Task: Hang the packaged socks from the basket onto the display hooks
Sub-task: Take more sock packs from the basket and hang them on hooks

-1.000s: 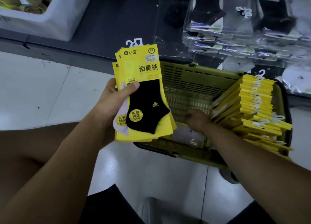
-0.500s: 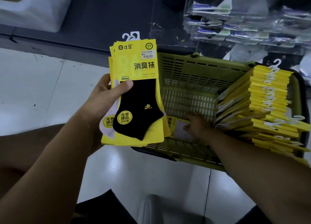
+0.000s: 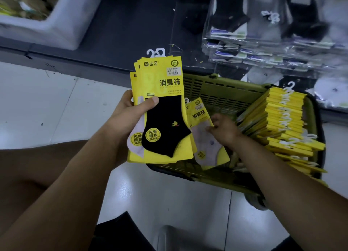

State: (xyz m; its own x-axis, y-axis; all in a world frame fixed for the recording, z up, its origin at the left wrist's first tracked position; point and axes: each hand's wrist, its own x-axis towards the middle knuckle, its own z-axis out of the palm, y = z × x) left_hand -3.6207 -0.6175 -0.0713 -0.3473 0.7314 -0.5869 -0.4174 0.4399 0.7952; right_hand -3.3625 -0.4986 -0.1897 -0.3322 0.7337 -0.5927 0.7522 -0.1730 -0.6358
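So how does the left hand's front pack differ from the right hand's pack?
The front pack shows a black sock; the right-hand pack shows a pale one. The front pack tops a bundle in the left hand; the right hand pinches its pack alone, tilted, over the basket. Both have yellow cards.

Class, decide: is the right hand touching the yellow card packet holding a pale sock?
Touching: the head view shows the right hand pinching the yellow card packet holding a pale sock at its right edge.
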